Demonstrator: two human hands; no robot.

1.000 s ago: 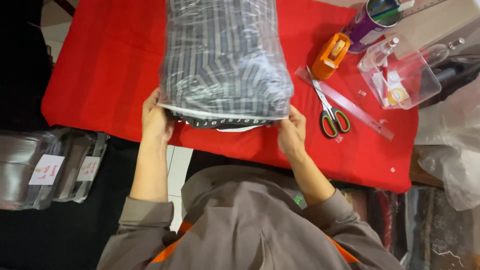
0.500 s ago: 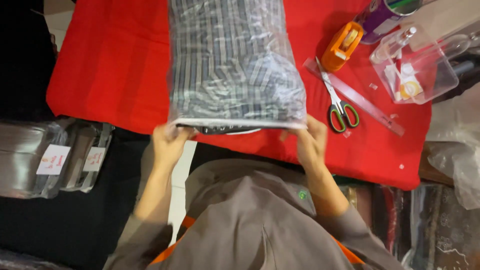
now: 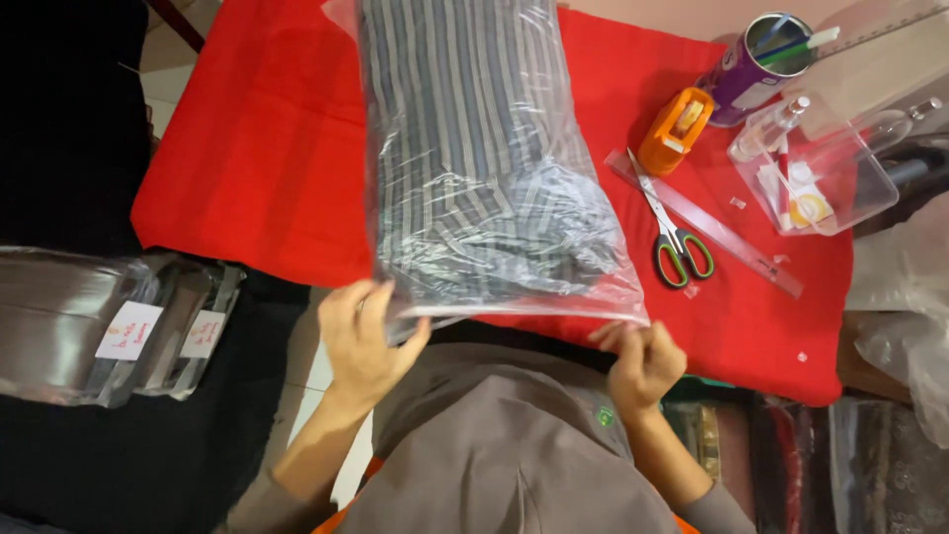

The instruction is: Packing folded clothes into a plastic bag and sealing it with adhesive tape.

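Pinching the clear bag (image 3: 474, 198) mouth, left hand (image 3: 361, 341) and right hand (image 3: 643, 361) closed on its corners, sealing seemingly next.

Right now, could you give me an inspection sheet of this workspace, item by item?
Surface: red cloth covers the table.
Job's things: clear plastic bag holding folded striped fabric, its open end at the near table edge.
Clutter: green-handled scissors, clear ruler, orange tape dispenser, purple cup of pens, clear plastic box of small items, all right of the bag.
Grips: left hand pinches the bag's near left corner; right hand pinches the near right corner.
Cables: nothing seen.
Surroundings: labelled wrapped packs to the left; loose clear plastic to the right.
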